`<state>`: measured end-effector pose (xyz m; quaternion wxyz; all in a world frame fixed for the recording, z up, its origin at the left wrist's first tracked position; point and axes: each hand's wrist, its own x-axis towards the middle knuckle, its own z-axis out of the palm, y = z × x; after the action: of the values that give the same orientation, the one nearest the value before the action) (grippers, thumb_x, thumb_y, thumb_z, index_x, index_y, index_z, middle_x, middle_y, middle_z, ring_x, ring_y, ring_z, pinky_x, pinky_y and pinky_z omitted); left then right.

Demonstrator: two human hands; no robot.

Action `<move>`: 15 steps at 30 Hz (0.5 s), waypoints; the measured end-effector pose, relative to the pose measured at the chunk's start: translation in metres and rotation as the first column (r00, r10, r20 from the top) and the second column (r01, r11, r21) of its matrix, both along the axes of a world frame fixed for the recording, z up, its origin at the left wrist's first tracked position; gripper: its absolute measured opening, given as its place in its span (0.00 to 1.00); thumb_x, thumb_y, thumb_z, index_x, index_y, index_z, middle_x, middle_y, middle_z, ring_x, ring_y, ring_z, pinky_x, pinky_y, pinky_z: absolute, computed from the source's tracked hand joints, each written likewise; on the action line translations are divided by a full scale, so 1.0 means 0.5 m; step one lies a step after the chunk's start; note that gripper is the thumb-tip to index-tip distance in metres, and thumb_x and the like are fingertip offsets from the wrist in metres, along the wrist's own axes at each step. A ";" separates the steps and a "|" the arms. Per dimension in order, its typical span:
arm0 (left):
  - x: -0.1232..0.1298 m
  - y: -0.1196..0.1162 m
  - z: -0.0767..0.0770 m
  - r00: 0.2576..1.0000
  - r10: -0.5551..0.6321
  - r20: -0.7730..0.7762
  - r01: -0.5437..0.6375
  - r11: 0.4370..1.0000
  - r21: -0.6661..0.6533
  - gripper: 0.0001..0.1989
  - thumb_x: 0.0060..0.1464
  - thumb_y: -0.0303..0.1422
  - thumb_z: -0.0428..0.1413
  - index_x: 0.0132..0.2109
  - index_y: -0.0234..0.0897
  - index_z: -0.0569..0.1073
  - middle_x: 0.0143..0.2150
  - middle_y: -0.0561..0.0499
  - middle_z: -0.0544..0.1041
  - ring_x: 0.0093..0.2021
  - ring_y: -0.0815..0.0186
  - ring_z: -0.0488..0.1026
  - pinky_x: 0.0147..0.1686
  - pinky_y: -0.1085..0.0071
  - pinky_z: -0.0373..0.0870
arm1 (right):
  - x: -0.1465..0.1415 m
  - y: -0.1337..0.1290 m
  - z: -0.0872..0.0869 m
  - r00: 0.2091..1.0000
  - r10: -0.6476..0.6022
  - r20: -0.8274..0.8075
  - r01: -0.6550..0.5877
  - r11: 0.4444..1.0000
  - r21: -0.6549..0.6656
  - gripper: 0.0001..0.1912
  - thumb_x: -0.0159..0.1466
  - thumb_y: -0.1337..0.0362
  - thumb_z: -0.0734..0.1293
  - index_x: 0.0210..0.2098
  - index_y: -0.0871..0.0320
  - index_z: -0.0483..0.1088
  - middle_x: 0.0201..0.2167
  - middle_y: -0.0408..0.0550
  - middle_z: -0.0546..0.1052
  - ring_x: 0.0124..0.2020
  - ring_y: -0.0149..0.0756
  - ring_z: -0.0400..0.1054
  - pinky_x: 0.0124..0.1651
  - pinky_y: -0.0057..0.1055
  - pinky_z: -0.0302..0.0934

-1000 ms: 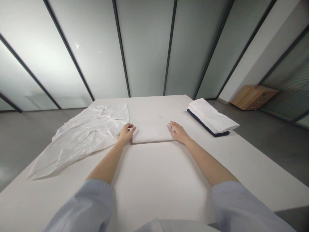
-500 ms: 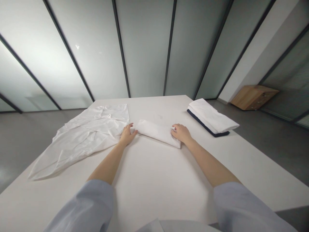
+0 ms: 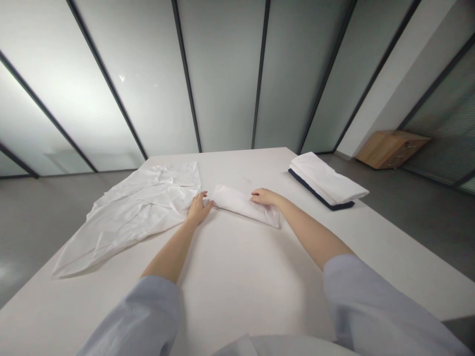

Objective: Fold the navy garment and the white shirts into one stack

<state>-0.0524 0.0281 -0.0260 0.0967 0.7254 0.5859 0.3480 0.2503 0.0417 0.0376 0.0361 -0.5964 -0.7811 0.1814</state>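
Observation:
A folded white cloth [image 3: 235,201] lies flat in the middle of the table. Beside its left end rests my left hand [image 3: 199,208], thumb and fingers apart, with the thumb by the cloth's edge. My right hand [image 3: 266,196] reaches over the cloth's right part, its fingers stretched leftward across the top and nothing gripped. Left of my left hand, a larger white cloth [image 3: 141,212] is spread loosely with wrinkles, its right side close to my fingers.
At the right of the white table [image 3: 237,291] sits a folded white cloth pile [image 3: 326,178] on a folded dark navy cloth [image 3: 315,192]. Beyond the table stand frosted glass panels [image 3: 226,74]. A wooden cabinet [image 3: 389,148] is on the floor at the far right.
My right hand has moved left from the folded cloth's right end onto its top. The left hand stays near the left end. The view has shifted slightly.

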 end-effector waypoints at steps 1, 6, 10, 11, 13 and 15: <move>0.000 -0.001 0.001 1.000 -0.001 0.001 0.001 1.000 -0.003 0.24 0.55 0.39 0.54 0.57 0.37 0.65 0.52 0.43 0.73 0.50 0.57 0.70 0.53 0.59 0.65 | -0.010 0.006 0.002 1.000 0.012 0.023 -0.011 0.999 -0.044 0.18 0.60 0.59 0.63 0.46 0.59 0.75 0.48 0.52 0.77 0.47 0.41 0.71 0.47 0.28 0.61; 0.000 -0.004 0.004 1.000 -0.004 0.000 0.004 1.000 0.003 0.24 0.56 0.40 0.54 0.57 0.37 0.65 0.52 0.43 0.73 0.49 0.58 0.71 0.52 0.59 0.65 | -0.050 0.020 0.011 0.986 -0.004 0.166 0.036 0.981 -0.189 0.25 0.55 0.53 0.68 0.46 0.62 0.74 0.48 0.56 0.76 0.46 0.45 0.71 0.42 0.31 0.63; 0.002 -0.003 0.004 1.000 -0.023 -0.016 0.024 1.000 0.009 0.24 0.55 0.43 0.55 0.55 0.37 0.67 0.52 0.43 0.73 0.52 0.56 0.69 0.54 0.59 0.64 | -0.058 0.016 0.014 0.982 -0.024 0.187 0.066 0.972 -0.224 0.26 0.54 0.53 0.69 0.47 0.63 0.74 0.50 0.58 0.75 0.45 0.46 0.71 0.41 0.32 0.64; 0.002 -0.003 0.004 0.999 -0.032 -0.023 0.032 0.999 0.008 0.24 0.55 0.44 0.55 0.54 0.36 0.68 0.52 0.43 0.73 0.53 0.55 0.69 0.55 0.59 0.64 | -0.057 0.014 0.013 0.984 -0.024 0.176 0.067 0.968 -0.243 0.25 0.54 0.53 0.69 0.46 0.62 0.74 0.49 0.57 0.76 0.44 0.45 0.72 0.41 0.32 0.64; 0.004 -0.004 0.005 0.999 -0.045 -0.031 0.045 0.999 0.002 0.24 0.55 0.46 0.54 0.53 0.37 0.69 0.52 0.43 0.73 0.55 0.55 0.68 0.55 0.59 0.63 | -0.055 0.006 0.009 0.990 -0.020 0.137 0.059 0.956 -0.288 0.21 0.55 0.54 0.68 0.43 0.61 0.76 0.46 0.55 0.77 0.42 0.44 0.72 0.39 0.32 0.64; 0.005 -0.006 0.007 0.998 -0.047 -0.032 0.046 0.999 -0.008 0.24 0.55 0.46 0.54 0.53 0.36 0.70 0.52 0.42 0.72 0.56 0.54 0.67 0.56 0.59 0.62 | -0.053 -0.002 0.005 0.995 -0.013 0.098 0.043 0.948 -0.314 0.18 0.56 0.56 0.67 0.41 0.60 0.77 0.44 0.52 0.78 0.41 0.42 0.73 0.38 0.30 0.63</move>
<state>-0.0500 0.0253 -0.0226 0.0978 0.7441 0.5716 0.3317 0.2240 0.0409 0.0398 -0.0943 -0.6134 -0.7344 0.2749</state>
